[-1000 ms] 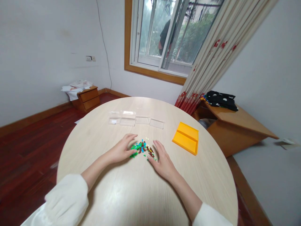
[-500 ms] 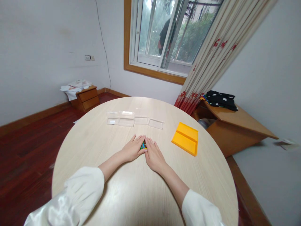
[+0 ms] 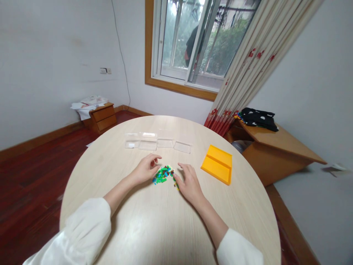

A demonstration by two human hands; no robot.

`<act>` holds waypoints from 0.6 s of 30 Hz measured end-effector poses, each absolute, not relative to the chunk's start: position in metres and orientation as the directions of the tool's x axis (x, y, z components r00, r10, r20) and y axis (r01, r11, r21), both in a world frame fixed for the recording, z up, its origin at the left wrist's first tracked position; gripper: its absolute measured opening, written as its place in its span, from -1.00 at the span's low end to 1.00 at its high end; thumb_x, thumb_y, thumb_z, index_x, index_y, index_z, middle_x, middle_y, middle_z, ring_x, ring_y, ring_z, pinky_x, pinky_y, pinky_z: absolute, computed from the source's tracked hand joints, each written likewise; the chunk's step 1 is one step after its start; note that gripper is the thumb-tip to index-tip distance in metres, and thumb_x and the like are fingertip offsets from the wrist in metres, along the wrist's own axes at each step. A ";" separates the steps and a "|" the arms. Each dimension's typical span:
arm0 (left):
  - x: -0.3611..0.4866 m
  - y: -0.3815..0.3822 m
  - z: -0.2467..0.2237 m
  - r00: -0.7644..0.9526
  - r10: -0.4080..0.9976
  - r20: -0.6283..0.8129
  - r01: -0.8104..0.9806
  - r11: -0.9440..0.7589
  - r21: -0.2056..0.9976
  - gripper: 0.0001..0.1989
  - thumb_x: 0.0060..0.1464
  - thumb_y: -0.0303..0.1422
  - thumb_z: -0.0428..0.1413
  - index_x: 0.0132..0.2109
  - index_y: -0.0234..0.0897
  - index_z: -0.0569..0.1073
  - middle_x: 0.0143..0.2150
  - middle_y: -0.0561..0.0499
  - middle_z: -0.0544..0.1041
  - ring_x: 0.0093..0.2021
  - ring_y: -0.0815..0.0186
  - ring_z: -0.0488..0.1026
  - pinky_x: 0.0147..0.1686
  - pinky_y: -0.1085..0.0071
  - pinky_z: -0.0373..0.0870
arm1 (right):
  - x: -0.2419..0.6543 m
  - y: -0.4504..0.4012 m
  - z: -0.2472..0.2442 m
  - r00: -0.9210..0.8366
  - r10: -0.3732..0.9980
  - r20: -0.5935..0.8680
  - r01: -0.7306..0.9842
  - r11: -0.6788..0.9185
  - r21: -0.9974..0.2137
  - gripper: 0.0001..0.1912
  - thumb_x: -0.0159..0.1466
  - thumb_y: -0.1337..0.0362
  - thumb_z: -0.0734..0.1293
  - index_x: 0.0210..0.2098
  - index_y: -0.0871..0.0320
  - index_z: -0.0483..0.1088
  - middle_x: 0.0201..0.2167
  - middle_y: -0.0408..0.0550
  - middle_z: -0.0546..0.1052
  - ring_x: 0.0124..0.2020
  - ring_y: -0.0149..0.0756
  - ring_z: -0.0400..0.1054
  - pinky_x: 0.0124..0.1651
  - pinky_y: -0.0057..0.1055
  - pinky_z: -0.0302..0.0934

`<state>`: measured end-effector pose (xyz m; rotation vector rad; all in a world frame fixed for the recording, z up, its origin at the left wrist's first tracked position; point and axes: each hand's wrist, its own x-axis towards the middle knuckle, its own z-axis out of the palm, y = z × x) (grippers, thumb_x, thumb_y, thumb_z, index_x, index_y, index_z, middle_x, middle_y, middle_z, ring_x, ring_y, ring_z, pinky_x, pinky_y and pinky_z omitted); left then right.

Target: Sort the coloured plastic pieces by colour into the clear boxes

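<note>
A loose heap of small bright pieces [image 3: 164,173], green, blue, red and yellow, lies on the round wooden table [image 3: 143,224]; they look like tiny building bricks. At the heap's left edge is my left hand [image 3: 146,168], fingers curved and apart, holding nothing. My right hand [image 3: 189,182] rests along the right side with fingers spread, its thumb close to a few pieces, some of them partly hidden by it. Beyond the hands stand clear plastic boxes with raised lids in a row, among them a left box [image 3: 131,144] and a right box [image 3: 182,147].
To the right on the table is a yellow two-section tray [image 3: 217,164]. A wooden cabinet [image 3: 284,141] with black cloth [image 3: 259,118] stands past the table's right edge. At the far left, papers [image 3: 89,102] lie on a small drawer unit [image 3: 103,117]. A person [image 3: 192,44] is outside the window.
My hands have moved apart from their pressed-together position over the heap. The coloured pieces, mostly covered before, now show between them, spread wider.
</note>
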<state>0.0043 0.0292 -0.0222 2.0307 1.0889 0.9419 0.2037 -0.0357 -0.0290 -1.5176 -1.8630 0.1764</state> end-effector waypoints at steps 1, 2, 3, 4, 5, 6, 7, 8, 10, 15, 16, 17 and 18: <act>-0.003 0.029 -0.018 0.435 0.868 0.241 0.471 -0.447 0.761 -0.64 -0.03 -0.35 0.07 -0.04 -0.35 0.36 -0.28 -0.06 0.45 -0.32 0.31 0.41 -0.26 0.32 0.35 | 0.206 -0.039 -0.025 -0.039 0.906 0.422 0.832 0.263 -0.488 -0.61 0.22 0.17 0.23 0.00 0.20 0.26 -0.11 0.12 0.41 -0.05 -0.15 0.30 -0.01 -0.19 0.21; -0.009 0.028 -0.014 0.475 0.861 0.185 0.514 -0.441 0.736 -0.57 -0.05 -0.32 0.10 0.00 -0.35 0.33 -0.30 -0.04 0.45 -0.35 0.32 0.41 -0.29 0.34 0.35 | 0.208 -0.043 -0.022 -0.031 0.919 0.393 0.857 0.226 -0.462 -0.60 0.22 0.13 0.23 0.00 0.19 0.25 -0.14 0.10 0.42 -0.08 -0.15 0.31 -0.05 -0.21 0.23; -0.014 0.027 -0.012 0.516 0.845 0.138 0.546 -0.449 0.707 -0.48 -0.09 -0.28 0.14 0.05 -0.34 0.30 -0.28 -0.04 0.45 -0.34 0.30 0.41 -0.29 0.34 0.34 | 0.208 -0.046 -0.020 -0.026 0.935 0.353 0.881 0.189 -0.434 -0.57 0.22 0.09 0.22 0.01 0.18 0.23 -0.14 0.10 0.43 -0.10 -0.14 0.33 -0.09 -0.22 0.24; -0.016 0.025 -0.012 0.554 0.825 0.109 0.567 -0.470 0.676 -0.40 -0.14 -0.25 0.18 0.08 -0.33 0.28 -0.25 -0.06 0.46 -0.30 0.26 0.42 -0.27 0.32 0.34 | 0.207 -0.049 -0.018 -0.027 0.951 0.308 0.902 0.156 -0.402 -0.55 0.22 0.06 0.21 0.02 0.17 0.22 -0.14 0.09 0.43 -0.12 -0.13 0.34 -0.13 -0.24 0.24; -0.017 0.023 -0.012 0.588 0.803 0.093 0.579 -0.499 0.645 -0.34 -0.19 -0.23 0.22 0.09 -0.31 0.27 -0.19 -0.08 0.46 -0.25 0.22 0.42 -0.23 0.30 0.33 | 0.205 -0.050 -0.017 -0.034 0.963 0.267 0.923 0.133 -0.361 -0.53 0.21 0.02 0.20 0.01 0.17 0.23 -0.15 0.09 0.44 -0.14 -0.12 0.35 -0.17 -0.25 0.23; -0.016 0.021 -0.013 0.617 0.782 0.090 0.584 -0.531 0.614 -0.32 -0.23 -0.22 0.23 0.08 -0.30 0.27 -0.14 -0.10 0.45 -0.19 0.18 0.41 -0.19 0.29 0.32 | 0.202 -0.051 -0.017 -0.049 0.971 0.235 0.941 0.124 -0.315 -0.51 0.20 -0.02 0.20 0.00 0.17 0.24 -0.16 0.09 0.45 -0.16 -0.11 0.36 -0.19 -0.26 0.22; -0.013 0.018 -0.015 0.637 0.765 0.093 0.587 -0.560 0.584 -0.34 -0.22 -0.22 0.24 0.07 -0.29 0.29 -0.11 -0.12 0.45 -0.15 0.15 0.40 -0.16 0.27 0.31 | 0.198 -0.051 -0.018 -0.072 0.974 0.215 0.954 0.130 -0.270 -0.51 0.19 -0.03 0.21 -0.02 0.16 0.26 -0.18 0.09 0.45 -0.18 -0.11 0.36 -0.22 -0.27 0.21; -0.009 0.016 -0.016 0.649 0.755 0.095 0.592 -0.580 0.560 -0.40 -0.18 -0.23 0.22 0.05 -0.28 0.31 -0.11 -0.12 0.45 -0.14 0.13 0.39 -0.15 0.27 0.31 | 0.194 -0.050 -0.019 -0.099 0.973 0.207 0.961 0.147 -0.233 -0.53 0.19 -0.03 0.21 -0.04 0.16 0.27 -0.21 0.08 0.46 -0.19 -0.11 0.36 -0.23 -0.28 0.20; 0.001 0.013 -0.020 0.649 0.753 0.110 0.606 -0.599 0.524 -0.56 -0.06 -0.28 0.14 0.00 -0.29 0.34 -0.15 -0.12 0.47 -0.16 0.14 0.40 -0.17 0.27 0.31 | 0.186 -0.047 -0.023 -0.149 0.965 0.215 0.964 0.191 -0.186 -0.61 0.22 0.05 0.21 -0.07 0.16 0.28 -0.25 0.05 0.46 -0.22 -0.13 0.35 -0.25 -0.30 0.19; 0.018 0.008 -0.026 0.606 0.769 0.202 0.590 -0.605 0.534 -0.78 0.08 -0.37 0.00 -0.12 -0.29 0.40 -0.20 -0.11 0.49 -0.19 0.19 0.41 -0.18 0.30 0.31 | 0.181 -0.038 -0.031 -0.159 0.949 0.272 0.955 0.218 -0.201 -0.80 0.27 0.27 0.15 -0.15 0.18 0.31 -0.30 0.02 0.47 -0.25 -0.20 0.35 -0.26 -0.36 0.19; 0.019 0.008 -0.027 0.605 0.765 0.221 0.568 -0.609 0.554 -0.80 0.09 -0.39 -0.01 -0.13 -0.28 0.40 -0.20 -0.10 0.49 -0.19 0.20 0.41 -0.18 0.31 0.31 | 0.182 -0.038 -0.031 -0.159 0.945 0.286 0.949 0.226 -0.218 -0.82 0.28 0.29 0.15 -0.18 0.18 0.31 -0.31 0.02 0.46 -0.25 -0.21 0.35 -0.25 -0.37 0.20; 0.019 0.008 -0.028 0.604 0.760 0.240 0.542 -0.612 0.575 -0.80 0.09 -0.40 -0.01 -0.14 -0.27 0.40 -0.21 -0.08 0.48 -0.19 0.22 0.41 -0.18 0.32 0.31 | 0.183 -0.038 -0.032 -0.161 0.940 0.302 0.941 0.238 -0.240 -0.83 0.28 0.31 0.15 -0.20 0.17 0.32 -0.31 0.01 0.46 -0.25 -0.23 0.35 -0.25 -0.37 0.20; 0.018 0.008 -0.029 0.600 0.757 0.259 0.515 -0.613 0.599 -0.81 0.08 -0.42 -0.02 -0.14 -0.27 0.40 -0.21 -0.07 0.48 -0.19 0.24 0.41 -0.17 0.33 0.31 | 0.184 -0.038 -0.031 -0.163 0.934 0.318 0.931 0.253 -0.264 -0.84 0.28 0.32 0.15 -0.21 0.17 0.32 -0.32 0.00 0.46 -0.25 -0.24 0.35 -0.24 -0.38 0.21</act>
